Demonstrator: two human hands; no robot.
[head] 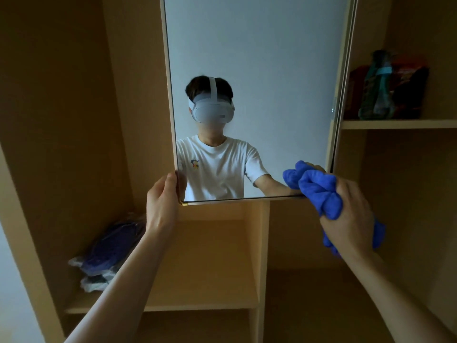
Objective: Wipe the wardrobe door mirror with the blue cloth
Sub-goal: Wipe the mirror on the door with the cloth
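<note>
Up close to the tall mirror (259,58) of a light wooden wardrobe (74,120). Gripping the mirror's bottom left corner with the left hand (162,206), fingers curled round the thin edge. Squeezing a bunched-up blue cloth (319,191) in the right hand (351,214), fingers wrapped tight round it. Pressing the cloth on the glass at the bottom right corner, with a bit of it hanging down under the hand. In the glass, a person in a white T-shirt (217,164) and a white headset (212,110), and the cloth shown a second time. Behind the mirror, open shelves (395,124). On the high shelf to the right, some dark bags (385,87) standing close together, too dim to read. On the low shelf to the left, a blue bundle (111,248) in clear plastic, lying well apart from both hands
</note>
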